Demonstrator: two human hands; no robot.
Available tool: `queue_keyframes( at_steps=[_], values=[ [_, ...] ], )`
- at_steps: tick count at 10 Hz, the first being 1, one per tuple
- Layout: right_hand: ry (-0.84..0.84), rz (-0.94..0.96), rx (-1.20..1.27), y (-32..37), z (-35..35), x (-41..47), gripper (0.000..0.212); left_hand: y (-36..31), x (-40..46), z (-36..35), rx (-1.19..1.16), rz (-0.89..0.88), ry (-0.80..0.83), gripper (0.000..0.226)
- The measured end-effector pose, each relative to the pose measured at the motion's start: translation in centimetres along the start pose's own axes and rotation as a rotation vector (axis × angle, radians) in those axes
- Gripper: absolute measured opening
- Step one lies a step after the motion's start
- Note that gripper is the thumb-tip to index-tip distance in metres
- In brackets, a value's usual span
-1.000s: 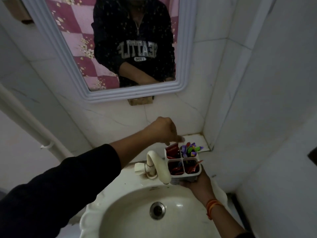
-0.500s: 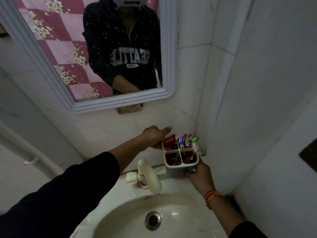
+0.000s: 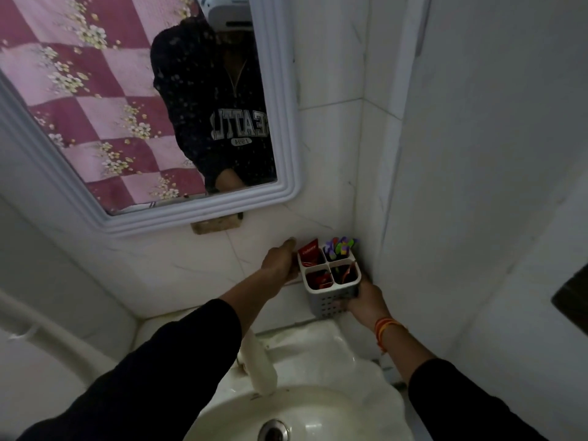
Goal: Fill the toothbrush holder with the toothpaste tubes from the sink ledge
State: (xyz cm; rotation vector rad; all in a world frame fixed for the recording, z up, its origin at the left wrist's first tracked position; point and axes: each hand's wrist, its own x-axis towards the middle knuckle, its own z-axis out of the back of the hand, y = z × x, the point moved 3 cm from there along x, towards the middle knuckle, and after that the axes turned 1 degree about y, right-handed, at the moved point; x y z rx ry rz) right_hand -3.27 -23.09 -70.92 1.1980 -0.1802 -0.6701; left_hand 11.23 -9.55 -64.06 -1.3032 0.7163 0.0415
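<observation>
White tiled walls meet in a corner above a white sink (image 3: 318,409); a mirror (image 3: 283,192) with a pale frame hangs on the back wall.

The toothbrush holder (image 3: 331,296) is a small white box with four cups and little holes in its side; it sits right in the corner, above the back of the sink. The right hand (image 3: 361,302) is wrapped around the holder's near right side and holds it. The left hand (image 3: 280,262) is curled against the holder's left side, touching it; I cannot tell if it grips the holder or just rests there.

A red toothpaste tube (image 3: 310,252) stands up in the far left cup; more red tubes (image 3: 319,279) lie low in the near left cup. Bright toothbrushes (image 3: 339,246) poke out of the far right cup; the near right cup (image 3: 343,272) holds something red too, but it is too dark to say what. No loose tubes show on the ledge, so I think the filling is done or almost done.

The tubes look soft and light; they would squash if squeezed hard, so it is best to pinch one by its flat top end. The holder looks like stiff, light plastic; it could tip, so holding it by two sides seems safe.
</observation>
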Motion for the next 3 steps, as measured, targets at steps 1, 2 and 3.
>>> queue_keyframes(
  at_steps=[1,2,3],
  values=[
    [-0.014,-0.002,-0.041,-0.1,-0.3,-0.5,0.078,0.3,-1.1,0.4,0.098,0.003,-0.007,0.050],
    [-0.029,-0.057,-0.119,0.1,-0.2,-2.0,0.070,0.2,-3.1,1.5,0.250,-0.055,-0.077,0.046],
    [-0.033,-0.127,-0.119,0.9,-0.2,-4.5,0.057,-0.6,-5.8,3.1,0.386,-0.157,-0.118,0.039]
  ],
)
